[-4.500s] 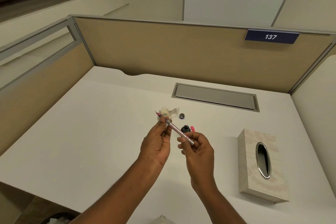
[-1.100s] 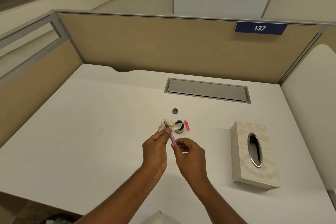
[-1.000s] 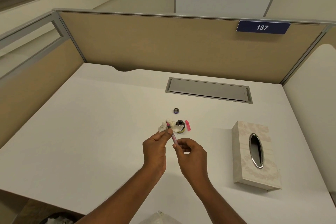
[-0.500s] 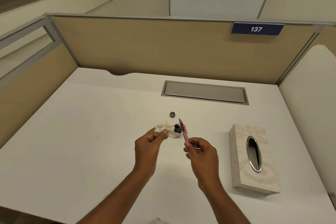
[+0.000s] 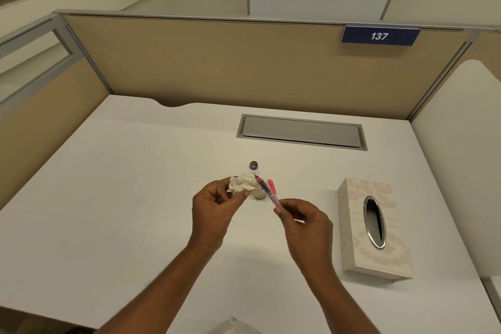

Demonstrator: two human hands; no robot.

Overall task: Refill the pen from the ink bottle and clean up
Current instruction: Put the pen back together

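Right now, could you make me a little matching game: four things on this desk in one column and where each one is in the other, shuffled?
Things:
1 crumpled tissue
2 pen
3 bottle cap
4 tissue box

Places:
A lying on the desk, beyond both hands
B pinched in the right hand
C held in the left hand
D standing on the desk, right of the right hand

Pairs: 1-C, 2-B, 3-A, 4-D
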